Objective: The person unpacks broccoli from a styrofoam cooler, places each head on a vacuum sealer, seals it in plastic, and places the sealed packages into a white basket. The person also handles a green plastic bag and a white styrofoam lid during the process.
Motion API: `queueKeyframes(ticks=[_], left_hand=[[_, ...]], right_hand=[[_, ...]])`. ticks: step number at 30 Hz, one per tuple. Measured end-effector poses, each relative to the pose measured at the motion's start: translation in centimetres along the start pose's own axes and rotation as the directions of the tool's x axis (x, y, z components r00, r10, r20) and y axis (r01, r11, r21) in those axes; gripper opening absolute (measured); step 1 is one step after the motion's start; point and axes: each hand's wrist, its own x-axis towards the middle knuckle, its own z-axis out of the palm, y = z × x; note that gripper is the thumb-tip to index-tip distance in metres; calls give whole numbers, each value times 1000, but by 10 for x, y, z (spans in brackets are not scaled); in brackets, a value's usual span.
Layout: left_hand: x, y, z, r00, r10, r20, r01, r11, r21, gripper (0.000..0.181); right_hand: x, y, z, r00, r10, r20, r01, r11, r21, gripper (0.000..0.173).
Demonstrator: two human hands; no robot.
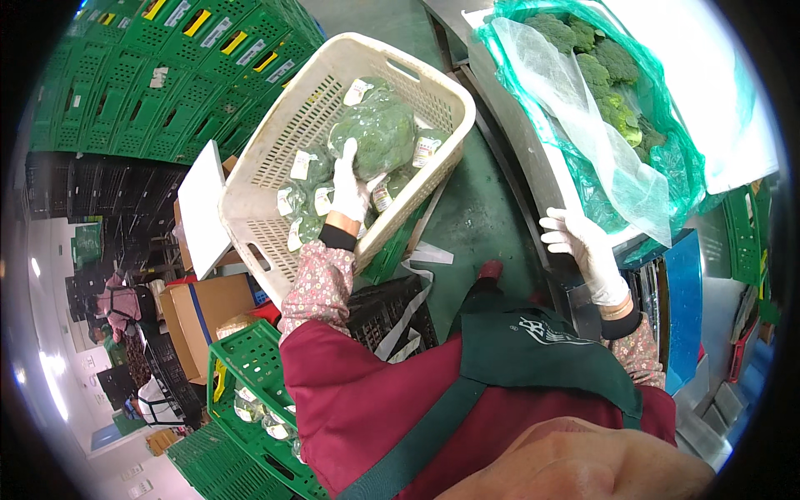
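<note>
My left hand [351,187], in a white glove, reaches into a cream plastic basket [275,150]. It grips a large broccoli head [381,134] wrapped in clear film, thumb on the near side. Around it in the basket lie several smaller film-wrapped broccoli pieces [315,164] bearing printed labels. My right hand [581,247], also gloved, is held palm up with fingers apart and nothing in it. Just beyond it stands a white box [534,119] lined with green plastic film [678,125]. Unwrapped broccoli heads [615,61] sit inside, partly covered by a translucent white sheet [581,125].
Stacked green crates [125,81] rise at upper left. A green crate [240,340] with wrapped vegetables stands by my left side, near a black crate [390,315] and a cardboard box [200,319]. A metal frame edge [512,169] runs below the white box. Other people [153,400] work at far left.
</note>
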Motion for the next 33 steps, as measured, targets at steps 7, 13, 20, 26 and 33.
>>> queueKeyframes(ticks=[7,13,20,26,33], left_hand=[[20,-20,34,999,36,-22,-36,999,20,57],[13,-17,10,999,29,40,-31,999,44,60],[13,-17,-32,901,-412,-132,405,694,595,86],[17,-23,-33,940,-290,181,75,693,717,63],[23,5,-15,930,-311,-195,278,249,928,66]], right_hand=[[-17,0,-10,996,1,-89,3,999,39,40],[-35,6,-26,982,-27,-184,41,997,70,37],[-38,20,-38,975,15,-222,9,994,109,38],[-39,9,-30,979,-21,-205,12,999,-43,39],[-49,9,-58,981,-111,-159,89,986,-140,30]])
